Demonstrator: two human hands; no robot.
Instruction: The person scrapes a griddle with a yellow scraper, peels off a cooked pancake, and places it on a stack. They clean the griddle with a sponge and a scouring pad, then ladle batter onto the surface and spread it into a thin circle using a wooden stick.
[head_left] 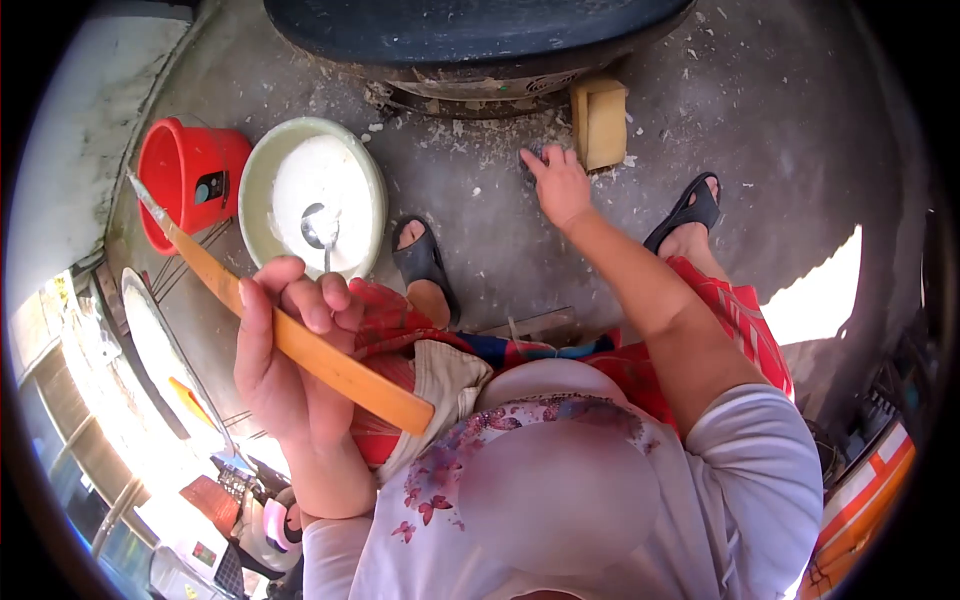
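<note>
My left hand (300, 350) is closed around a long, flat, bamboo-like strip (345, 378). Its narrow, whitish end points up and left, past the basin, and its broad end lies over my lap. My right hand (562, 188) reaches down near the floor, fingers bent around a small dark thing (528, 168), mostly hidden, whose kind I cannot make out. Just right of these fingers stands a yellowish foam-like block (606, 125). A pale green basin (254, 200) holds a white mass (310, 175), with a metal ladle (320, 226) resting in it.
A red bucket (225, 165) stands left of the basin. Ahead is a large, dark, round-edged appliance (480, 35), with white scraps on the concrete floor (460, 190) below. My sandalled feet (425, 265) flank the work area. Clutter (235, 520) fills the lower left.
</note>
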